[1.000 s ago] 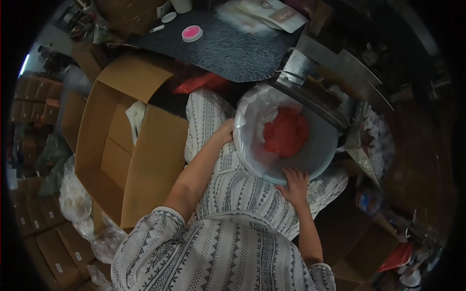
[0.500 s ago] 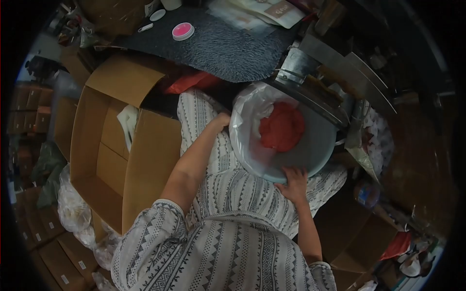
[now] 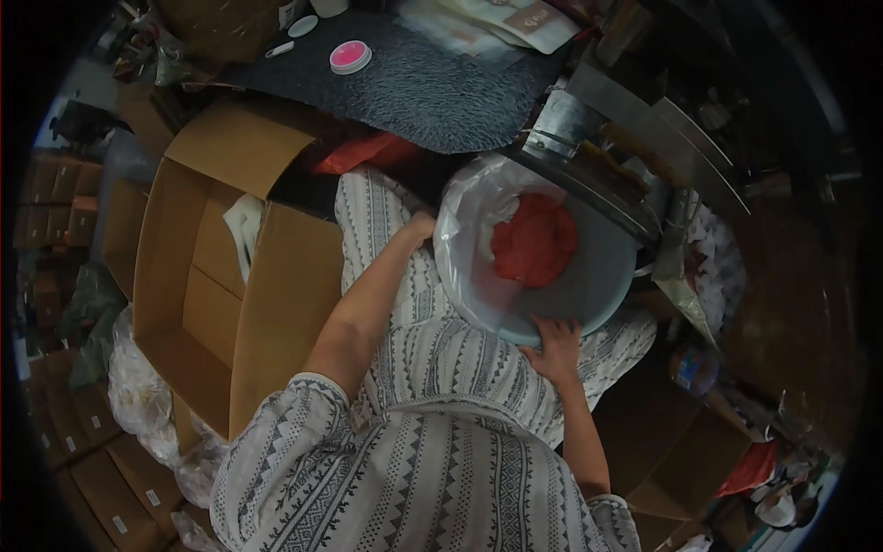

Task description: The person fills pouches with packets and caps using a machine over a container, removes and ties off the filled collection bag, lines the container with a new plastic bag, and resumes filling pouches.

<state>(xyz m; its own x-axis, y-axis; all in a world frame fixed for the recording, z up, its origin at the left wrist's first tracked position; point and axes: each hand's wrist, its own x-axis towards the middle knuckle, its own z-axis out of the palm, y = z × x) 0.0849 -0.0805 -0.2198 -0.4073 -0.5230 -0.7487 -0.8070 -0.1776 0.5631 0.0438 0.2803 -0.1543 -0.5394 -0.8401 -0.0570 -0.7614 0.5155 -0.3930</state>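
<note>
A light blue-grey bucket stands between my knees, lined with a clear plastic bag. Inside it lies a red bundle, apparently soft; its kind is unclear. My left hand is against the bucket's left side, its fingers mostly hidden by the bucket and bag. On the near rim rests my right hand, with its fingers spread over the edge and nothing visible held in it.
An open cardboard box with a white item inside stands at my left. Ahead is a dark textured work surface bearing a round pink-topped container. Metal machinery overhangs the bucket's far right. Another box sits at lower right.
The view shifts very slightly. Both hands keep their places at the bucket, and the red bundle stays where it was.
</note>
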